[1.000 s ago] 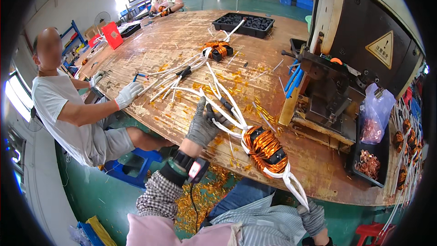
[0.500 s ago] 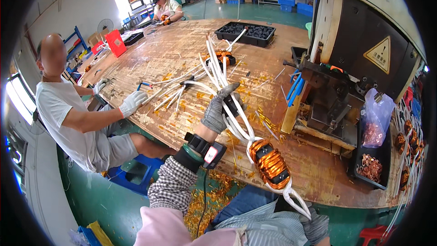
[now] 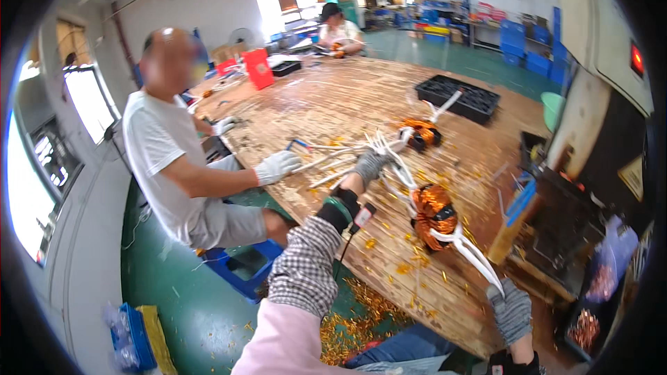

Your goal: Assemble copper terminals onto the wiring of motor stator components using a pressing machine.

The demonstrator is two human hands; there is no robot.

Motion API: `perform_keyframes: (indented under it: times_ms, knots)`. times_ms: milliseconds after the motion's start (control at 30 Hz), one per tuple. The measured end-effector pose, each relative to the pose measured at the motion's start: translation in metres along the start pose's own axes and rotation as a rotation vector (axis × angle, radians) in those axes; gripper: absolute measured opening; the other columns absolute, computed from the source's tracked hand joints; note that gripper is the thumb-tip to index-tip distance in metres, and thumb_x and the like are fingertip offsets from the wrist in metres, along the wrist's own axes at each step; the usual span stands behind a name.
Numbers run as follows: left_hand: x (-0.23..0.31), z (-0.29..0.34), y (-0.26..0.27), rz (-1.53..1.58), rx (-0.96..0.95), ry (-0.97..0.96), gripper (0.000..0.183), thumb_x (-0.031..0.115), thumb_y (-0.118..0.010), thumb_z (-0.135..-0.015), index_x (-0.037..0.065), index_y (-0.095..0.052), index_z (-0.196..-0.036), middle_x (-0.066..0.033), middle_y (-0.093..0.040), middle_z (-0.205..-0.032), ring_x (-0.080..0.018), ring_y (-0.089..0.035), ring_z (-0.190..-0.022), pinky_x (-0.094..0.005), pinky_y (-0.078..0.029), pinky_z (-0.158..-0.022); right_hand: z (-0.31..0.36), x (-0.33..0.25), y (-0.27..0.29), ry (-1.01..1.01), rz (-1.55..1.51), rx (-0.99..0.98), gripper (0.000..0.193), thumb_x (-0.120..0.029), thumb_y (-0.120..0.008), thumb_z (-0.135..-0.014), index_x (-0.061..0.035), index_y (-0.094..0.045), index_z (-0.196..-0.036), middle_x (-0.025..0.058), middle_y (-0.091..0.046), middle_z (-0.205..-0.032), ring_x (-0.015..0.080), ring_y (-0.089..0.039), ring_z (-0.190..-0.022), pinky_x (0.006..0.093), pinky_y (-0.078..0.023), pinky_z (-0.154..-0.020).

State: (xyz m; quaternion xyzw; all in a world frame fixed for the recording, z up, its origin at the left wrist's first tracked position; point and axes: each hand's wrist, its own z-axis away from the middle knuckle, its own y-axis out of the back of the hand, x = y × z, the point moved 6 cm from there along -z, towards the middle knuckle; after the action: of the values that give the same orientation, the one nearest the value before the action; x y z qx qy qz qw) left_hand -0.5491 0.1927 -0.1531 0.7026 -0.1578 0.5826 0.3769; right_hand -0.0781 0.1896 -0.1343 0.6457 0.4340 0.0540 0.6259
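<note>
At the lower left, a blue rectangular plastic crate (image 3: 142,346) stands on the floor, crumpled clear plastic at its left side. Farther right, an upright red rectangular box (image 3: 258,68) and a shallow black tray (image 3: 286,68), its contents too small to tell, stand on the worn brown wooden table (image 3: 333,97). The grey-gloved left hand (image 3: 370,165) is clamped around a bundle of white cables (image 3: 399,170). The orange copper-wound, black-cored coil (image 3: 436,215) is between the 2 hands, over the table; whether it touches, I cannot tell. Beyond it, a black rectangular plastic tray (image 3: 451,109) holds dark pieces. The grey-gloved right hand (image 3: 513,309) is closed on the coil's white leads (image 3: 479,260). At the far right, a black bin (image 3: 581,353) contains loose copper pieces (image 3: 585,328), and a translucent purple bag (image 3: 608,264) holds more
</note>
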Motion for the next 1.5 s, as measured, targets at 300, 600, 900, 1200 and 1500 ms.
perform_keyframes:
  times_ms: [300, 600, 900, 1200, 1500]
  knots:
    - [0.141, 0.218, -0.087, -0.62, -0.415, -1.125, 0.068, 0.049, -0.064, -0.075, 0.004, -0.046, -0.123, -0.0195, -0.048, -0.122, -0.0328, -0.042, -0.119, -0.0402, -0.032, -0.102, -0.003, -0.012, -0.012, -0.135, -0.173, -0.193, 0.03, -0.03, -0.053, -0.086, -0.0006, -0.058, -0.09, 0.0203, -0.055, -0.065, 0.0338, -0.057, -0.06, 0.0389, -0.041, -0.052]
    - [0.094, 0.209, -0.176, -0.88, -0.314, -1.041, 0.013, 0.024, -0.064, -0.066, 0.014, -0.062, -0.075, -0.0028, -0.059, -0.07, -0.0225, -0.057, -0.076, -0.0333, -0.042, -0.076, 0.027, 0.002, 0.0, -0.053, -0.184, -0.127, 0.03, -0.031, -0.052, -0.088, -0.0017, -0.054, -0.078, 0.0178, -0.051, -0.057, 0.0327, -0.051, -0.053, 0.0407, -0.038, -0.05]
    - [0.101, 0.215, -0.179, -0.84, -0.29, -0.927, 0.01, 0.025, -0.061, -0.071, 0.015, -0.061, -0.074, -0.0054, -0.06, -0.073, -0.0236, -0.056, -0.077, -0.0364, -0.041, -0.076, 0.07, 0.014, -0.004, 0.048, 0.366, 0.147, 0.036, -0.032, -0.051, -0.088, -0.0045, -0.047, -0.065, 0.0153, -0.043, -0.046, 0.0326, -0.045, -0.043, 0.0421, -0.035, -0.044]
    - [0.1, 0.216, -0.174, -0.837, -0.187, -0.832, 0.007, 0.02, -0.064, -0.069, 0.016, -0.063, -0.074, -0.0036, -0.06, -0.075, -0.022, -0.055, -0.083, -0.0346, -0.04, -0.08, 0.086, 0.025, -0.03, -0.48, -0.975, 0.121, 0.043, -0.041, -0.047, -0.091, -0.0086, -0.043, -0.063, 0.0073, -0.049, -0.044, 0.0186, -0.048, -0.033, 0.0299, -0.037, -0.03]
    - [0.102, 0.214, -0.181, -0.919, -0.254, -0.827, 0.011, 0.02, -0.064, -0.067, 0.017, -0.063, -0.077, -0.0032, -0.058, -0.076, -0.023, -0.055, -0.082, -0.0354, -0.042, -0.078, 0.093, 0.032, -0.052, -0.777, -1.787, -0.083, 0.039, -0.042, -0.047, -0.09, -0.0116, -0.047, -0.067, 0.0063, -0.048, -0.043, 0.017, -0.043, -0.027, 0.0275, -0.033, -0.024]
